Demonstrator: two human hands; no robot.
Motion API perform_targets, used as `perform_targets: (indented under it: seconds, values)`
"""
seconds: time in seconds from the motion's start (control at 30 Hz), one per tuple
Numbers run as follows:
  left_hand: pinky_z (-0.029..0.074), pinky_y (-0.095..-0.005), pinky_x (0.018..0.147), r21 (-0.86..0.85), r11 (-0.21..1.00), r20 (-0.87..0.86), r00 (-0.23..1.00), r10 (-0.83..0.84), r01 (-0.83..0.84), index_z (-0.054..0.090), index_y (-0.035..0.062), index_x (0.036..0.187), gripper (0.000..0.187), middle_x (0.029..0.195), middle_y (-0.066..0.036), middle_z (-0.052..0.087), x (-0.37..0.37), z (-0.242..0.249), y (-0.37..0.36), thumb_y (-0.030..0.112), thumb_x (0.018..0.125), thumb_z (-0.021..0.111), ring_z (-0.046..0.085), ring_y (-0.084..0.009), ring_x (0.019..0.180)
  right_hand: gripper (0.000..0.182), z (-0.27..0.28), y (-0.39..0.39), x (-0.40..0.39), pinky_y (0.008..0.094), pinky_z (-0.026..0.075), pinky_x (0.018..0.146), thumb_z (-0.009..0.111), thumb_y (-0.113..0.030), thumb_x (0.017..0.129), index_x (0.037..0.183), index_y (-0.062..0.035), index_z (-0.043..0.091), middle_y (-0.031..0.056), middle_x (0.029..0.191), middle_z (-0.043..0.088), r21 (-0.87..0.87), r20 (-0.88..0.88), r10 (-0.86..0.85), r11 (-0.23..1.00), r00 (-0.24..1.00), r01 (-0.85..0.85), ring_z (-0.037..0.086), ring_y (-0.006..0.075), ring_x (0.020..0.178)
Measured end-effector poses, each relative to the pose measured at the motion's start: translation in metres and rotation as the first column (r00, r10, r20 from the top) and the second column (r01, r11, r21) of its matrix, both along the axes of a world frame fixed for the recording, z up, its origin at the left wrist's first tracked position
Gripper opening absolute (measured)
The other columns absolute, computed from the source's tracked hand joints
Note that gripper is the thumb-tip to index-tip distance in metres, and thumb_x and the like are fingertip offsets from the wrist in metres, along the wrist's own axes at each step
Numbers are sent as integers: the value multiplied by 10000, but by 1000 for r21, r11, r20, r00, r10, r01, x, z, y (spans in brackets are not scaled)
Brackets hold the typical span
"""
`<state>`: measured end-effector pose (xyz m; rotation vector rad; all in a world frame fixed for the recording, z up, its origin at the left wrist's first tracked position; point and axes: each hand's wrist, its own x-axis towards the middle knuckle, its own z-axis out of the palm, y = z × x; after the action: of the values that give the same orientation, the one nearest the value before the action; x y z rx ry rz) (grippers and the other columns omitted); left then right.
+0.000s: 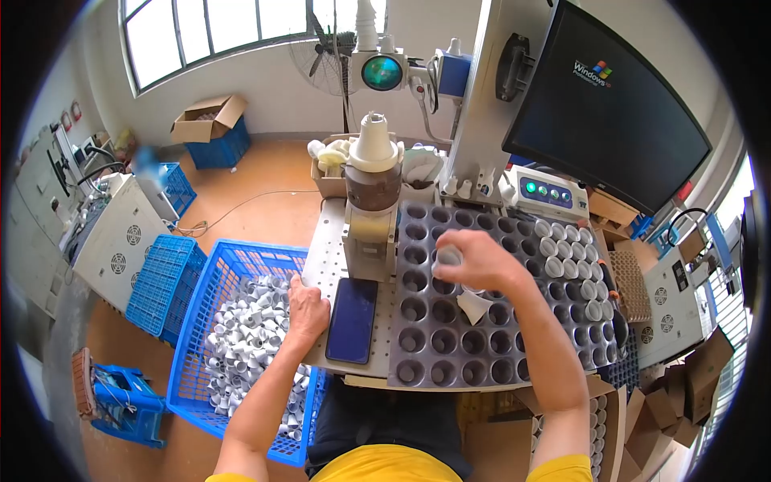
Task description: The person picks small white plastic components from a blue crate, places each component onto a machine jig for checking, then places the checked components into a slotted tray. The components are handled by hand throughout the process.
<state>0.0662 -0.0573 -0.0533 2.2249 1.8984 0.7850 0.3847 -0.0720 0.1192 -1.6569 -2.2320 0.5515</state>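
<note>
My right hand [482,259] is closed on a white cup-shaped piece [450,256], held above the dark tray [394,337] with its rows of round pockets. Just below that hand, another white flared piece [474,307] lies on its side on the tray. My left hand [307,312] rests at the left edge of the perforated worktable [328,241], beside the blue basket [181,365]. Its forefinger is stretched out and the other fingers are partly hidden; no piece shows in it. Many loose white pieces [249,329] fill the basket. White cups [566,249] sit in pockets at the tray's right side.
A phone [352,321] lies on the worktable between my hands. Behind it stands a fixture with a cream cone [373,145], under a machine lens [381,73]. A monitor [610,112] overhangs the tray's back right. A cardboard box [614,426] with white cups is at lower right.
</note>
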Motion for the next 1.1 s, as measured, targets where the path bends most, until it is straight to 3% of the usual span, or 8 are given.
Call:
perform_targets:
  seconds: [0.07,0.1,0.2,0.33,0.43,0.73,1.1]
  values:
    - [371,-488,957,2,1000,-10,1000,-4,4,647,-125,751,258,1101,-435,459,-1,-4,2,123,702,597,442,-481,1101,509,7,15,10,358,484,758,730,-269,686,1103,-14,585,151,896,602,-94,-210,-122,990,970,105,608,241,848]
    - [368,-487,959,48,999,-34,999,-6,8,647,-121,746,253,1079,-421,472,-1,-9,3,123,705,594,446,-476,1094,463,4,24,16,319,473,679,712,-222,668,1034,14,558,110,823,580,-85,-350,-153,988,924,131,572,180,754]
    - [366,-486,958,-1,1000,-39,999,-25,25,649,-118,740,250,1084,-418,474,0,0,1,123,707,594,445,-468,1097,368,-36,51,34,300,463,659,687,-167,663,944,0,516,101,812,570,22,-506,-257,950,823,310,555,171,729]
    - [373,-483,940,63,998,-29,1000,6,-4,653,-117,734,252,1041,-398,509,1,1,0,126,706,594,448,-457,1087,324,-96,62,49,281,423,670,697,-113,643,799,-46,421,38,748,468,305,-534,-220,850,816,429,444,143,704]
    - [374,-496,932,18,1000,-42,999,-20,20,648,-126,726,247,1027,-401,516,-3,-5,2,112,698,587,452,-467,1089,356,-102,63,50,242,345,613,727,-118,652,747,-86,385,-21,721,366,223,-646,-183,883,741,413,355,93,667]
    - [367,-479,961,30,1000,-15,1000,-1,2,641,-141,726,249,1084,-445,485,-2,-7,3,95,687,573,464,-485,1092,362,-91,55,45,249,356,612,732,-119,668,710,-86,374,-22,697,355,162,-687,-216,885,694,436,342,97,675]
    - [352,-481,986,82,997,27,1000,-7,4,637,-146,730,248,1082,-443,489,-2,-6,1,89,673,586,466,-492,1086,373,-94,56,48,258,347,610,747,-142,677,702,-76,380,-20,692,360,200,-659,-202,881,724,428,348,104,674]
